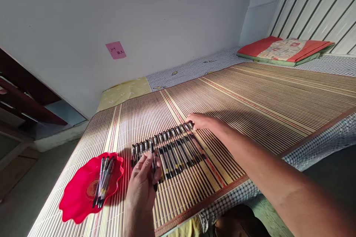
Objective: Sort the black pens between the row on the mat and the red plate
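Several black-capped pens (174, 152) lie side by side in a slanting row on a slatted bamboo mat, their caps toward the wall. My left hand (144, 172) is closed around a single dark pen (151, 146), held upright over the left part of the row and hiding some pens behind it. At the row's right end, the fingers of my right hand (201, 121) close on the cap end of the last pen (190, 125); the fingertips are partly hidden. A red scalloped plate (75, 192) left of my left hand holds several more pens (104, 181).
The bamboo mat (250, 96) covers a bed with a checkered sheet (191, 67). A folded red and floral quilt (286, 50) lies at the far right. On the white wall is a pink note (115, 50). The bed's front edge runs close to my body.
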